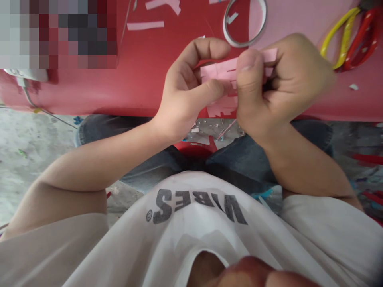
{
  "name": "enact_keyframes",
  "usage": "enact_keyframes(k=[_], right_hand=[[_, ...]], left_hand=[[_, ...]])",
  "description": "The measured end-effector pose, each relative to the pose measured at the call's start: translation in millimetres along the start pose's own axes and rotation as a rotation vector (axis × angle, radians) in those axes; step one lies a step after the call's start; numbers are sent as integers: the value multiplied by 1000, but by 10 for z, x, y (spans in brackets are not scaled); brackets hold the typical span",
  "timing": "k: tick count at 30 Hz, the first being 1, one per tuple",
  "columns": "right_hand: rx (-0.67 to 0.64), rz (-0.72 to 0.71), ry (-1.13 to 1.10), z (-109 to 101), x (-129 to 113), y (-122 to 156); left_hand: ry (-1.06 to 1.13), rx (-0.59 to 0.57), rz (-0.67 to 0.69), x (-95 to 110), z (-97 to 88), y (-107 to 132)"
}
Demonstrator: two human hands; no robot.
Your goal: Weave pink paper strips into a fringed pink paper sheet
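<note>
The slit pink paper (218, 71) was pinched up above the counter between both hands, the left hand (187, 85) gripping it with thumb and curled fingers, the right hand (284, 85) clenched around its other end. Its narrow strips looked weak: a hard pull between the hands could have torn one at the root of a slit, and a slackened grip could have let the paper drop toward the lap. The red counter (143, 67) carried pink offcuts (145, 26), a thin white ring (244, 23) and what looked like yellow scissor handles (344, 38). Beyond its edge, paper scraps (206, 129) lay on the grey concrete floor (30, 159), near denim-covered knees (98, 129) and a white cable (31, 95).
</note>
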State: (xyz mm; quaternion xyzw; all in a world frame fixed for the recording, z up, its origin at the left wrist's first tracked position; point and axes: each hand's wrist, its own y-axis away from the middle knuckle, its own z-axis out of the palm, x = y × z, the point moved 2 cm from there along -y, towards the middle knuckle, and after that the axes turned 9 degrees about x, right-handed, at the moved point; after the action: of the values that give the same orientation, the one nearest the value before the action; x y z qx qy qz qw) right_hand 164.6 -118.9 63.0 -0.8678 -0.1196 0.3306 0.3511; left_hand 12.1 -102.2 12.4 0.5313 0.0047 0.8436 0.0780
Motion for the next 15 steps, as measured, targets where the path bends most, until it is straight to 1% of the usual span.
enact_keyframes(k=[1,4,8,11,13,14,15], right_hand=[[5,0,-3,-1,-2,-1],[-25,17,23,-2,-4,-1],[-23,-23,-29,1,-3,0],[18,-47,-97,1,1,-1],[-1,-36,-82,-9,3,-5],[-32,-28,-61,-18,1,-8],[-73,-23,-37,-29,-2,-12]], left_hand=[[-10,12,-13,-18,-3,-13],[67,-27,35,-52,-20,-57],[72,-43,-11,-48,-45,-59],[100,-66,13,47,-3,-6],[99,-64,2,147,58,47],[79,-49,-34,197,91,74],[40,-6,-96,241,117,100]])
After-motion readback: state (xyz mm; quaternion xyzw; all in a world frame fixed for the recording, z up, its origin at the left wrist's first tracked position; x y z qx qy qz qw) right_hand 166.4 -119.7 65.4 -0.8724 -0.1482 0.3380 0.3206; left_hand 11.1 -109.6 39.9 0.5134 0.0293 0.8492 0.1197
